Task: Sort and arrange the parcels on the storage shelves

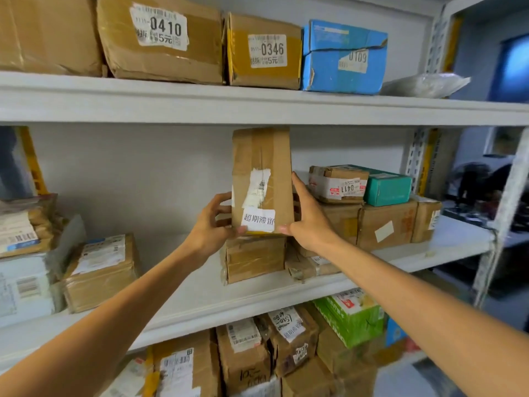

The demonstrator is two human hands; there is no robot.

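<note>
While both hands hold it, the tall brown parcel (262, 179) stands upright over the middle of the middle shelf (200, 299), and its top nearly reaches the underside of the upper shelf (257, 107). It has a torn white label and a white sticker with printed characters low on the front.

Right below it a squat brown box (254, 259) sits at the shelf's front edge; can't tell if the parcel's base touches it. Close on the right is a stack: a box marked 0411 (337, 184) and a teal box (388, 187) lie on top of brown boxes, one with a blank white sticker (386, 227). This stack crowds the right hand. Toward the left end are a taped brown parcel (100, 270) and a white box (23, 287), well apart from the held one.

On the upper shelf are a box marked 0410 (160, 38), a box marked 0346 (263, 50), a blue box (343, 55) and a plastic bag (426, 84) at the right end. Below the middle shelf are packed brown boxes and a green box (355, 319).

The left hand (211, 224) has its fingers (221, 199) curled on the parcel's lower left edge, with the thumb at the bottom front. The right hand (309, 216) has its fingers (297, 181) lying up the right side, with the thumb on the lower right corner. The parcel sits between the two hands, gripped low.
</note>
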